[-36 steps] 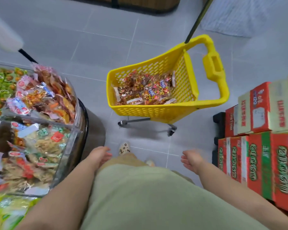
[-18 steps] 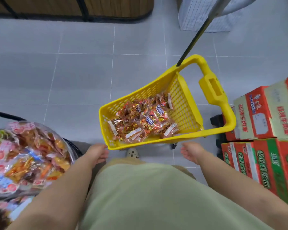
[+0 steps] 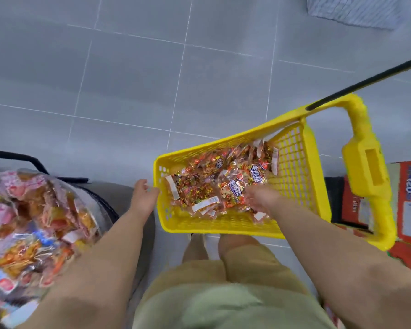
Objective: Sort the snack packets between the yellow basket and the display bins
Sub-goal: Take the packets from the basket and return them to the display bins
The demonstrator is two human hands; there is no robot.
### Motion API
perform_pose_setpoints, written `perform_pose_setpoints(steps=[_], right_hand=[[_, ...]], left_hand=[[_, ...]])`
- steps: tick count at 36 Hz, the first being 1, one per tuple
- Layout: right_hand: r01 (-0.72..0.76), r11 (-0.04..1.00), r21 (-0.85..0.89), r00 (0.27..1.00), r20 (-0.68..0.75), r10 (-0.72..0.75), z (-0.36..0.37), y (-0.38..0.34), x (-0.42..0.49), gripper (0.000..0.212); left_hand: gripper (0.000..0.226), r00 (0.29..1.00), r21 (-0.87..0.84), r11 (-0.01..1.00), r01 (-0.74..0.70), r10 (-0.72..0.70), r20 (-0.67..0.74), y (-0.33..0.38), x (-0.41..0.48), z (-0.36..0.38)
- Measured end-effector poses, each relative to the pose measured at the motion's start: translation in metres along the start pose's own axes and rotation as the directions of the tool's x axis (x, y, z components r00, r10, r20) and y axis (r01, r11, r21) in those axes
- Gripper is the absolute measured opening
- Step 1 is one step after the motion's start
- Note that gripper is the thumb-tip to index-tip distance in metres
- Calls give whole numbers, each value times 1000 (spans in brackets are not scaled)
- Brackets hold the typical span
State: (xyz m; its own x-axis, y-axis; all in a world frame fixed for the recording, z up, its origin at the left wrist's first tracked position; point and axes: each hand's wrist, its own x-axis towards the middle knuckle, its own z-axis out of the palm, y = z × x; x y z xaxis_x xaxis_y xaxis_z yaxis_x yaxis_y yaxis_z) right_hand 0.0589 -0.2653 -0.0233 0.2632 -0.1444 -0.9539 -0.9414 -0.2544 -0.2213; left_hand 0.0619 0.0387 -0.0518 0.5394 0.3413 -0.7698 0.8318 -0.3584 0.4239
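**Taking packets out of the basket**

The yellow perforated plastic basket on wheels (image 3: pixel 223 227) stands on the grey tiled floor (image 3: pixel 128 79), just in front of the person's legs. At the left edge of the view is the display bin with its heap of clear-wrapped orange and pink snacks (image 3: pixel 33 222). The task's things, the small shiny red-and-orange snack packets (image 3: pixel 199 193), lie in a loose pile on the bottom of the basket.

The left hand (image 3: pixel 144 198) is at the outside of the basket's left wall and touches it. The right hand (image 3: pixel 259 200) is down inside, on top of the pile.

The step in hand seems to be picking up packets to carry them to the bin. To do it well, I think the left hand should keep the basket steady, because the wheels can let it roll away. The right hand should take a small bunch by the bodies of the packets, not by the slippery white seal ends.

Several things are hard to see. The right hand is blurred and its fingers are buried among the wrappers, so I cannot tell if it already holds a packet. I cannot tell either if the left fingers hook the rim or only rest against it. The bin's walls and other compartments are cut off, and the printing on the packets is unreadable.
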Motion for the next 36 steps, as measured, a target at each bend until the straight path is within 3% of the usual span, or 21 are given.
perform_pose_setpoints(steps=[6,9,12,14,16,19,23,27,30,32,36], right_hand=[[47,973,-228,998,43,-38,23,-23,42,25],[32,970,-239,998,58,-19,38,-21,59,22],[9,975,-223,995,103,15,55,-16,75,19],[11,939,-343,993,114,30,66,-15,82,14],[21,870,-493,995,94,29,75,-16,87,29],[20,767,-641,1000,21,-8,89,-16,91,31],[-45,739,-672,998,-61,5,113,-11,103,45],[-181,725,-665,979,-191,69,126,-8,110,80],[-197,704,-682,979,-171,108,133,-9,112,93],[-121,673,-729,992,-114,55,133,-9,114,85],[53,782,-621,997,-16,-80,127,-10,109,45]], left_hand=[[36,996,67,997,38,-43,84,-20,39,30],[38,996,37,996,86,-87,13,-31,53,43],[32,996,-17,1000,15,-17,-90,-37,55,52],[30,989,-36,999,-5,0,-145,-40,53,56],[28,982,-47,999,-10,1,-186,-42,53,59],[22,975,-72,997,-5,-11,-223,-44,55,60],[18,975,-79,997,-19,1,-222,-43,55,60],[21,976,-100,995,-15,-8,-218,-41,55,59],[21,975,-100,995,-16,-7,-220,-39,54,58],[17,976,-111,994,-25,1,-218,-39,54,58],[13,978,-127,992,-18,-9,-210,-36,53,57]])
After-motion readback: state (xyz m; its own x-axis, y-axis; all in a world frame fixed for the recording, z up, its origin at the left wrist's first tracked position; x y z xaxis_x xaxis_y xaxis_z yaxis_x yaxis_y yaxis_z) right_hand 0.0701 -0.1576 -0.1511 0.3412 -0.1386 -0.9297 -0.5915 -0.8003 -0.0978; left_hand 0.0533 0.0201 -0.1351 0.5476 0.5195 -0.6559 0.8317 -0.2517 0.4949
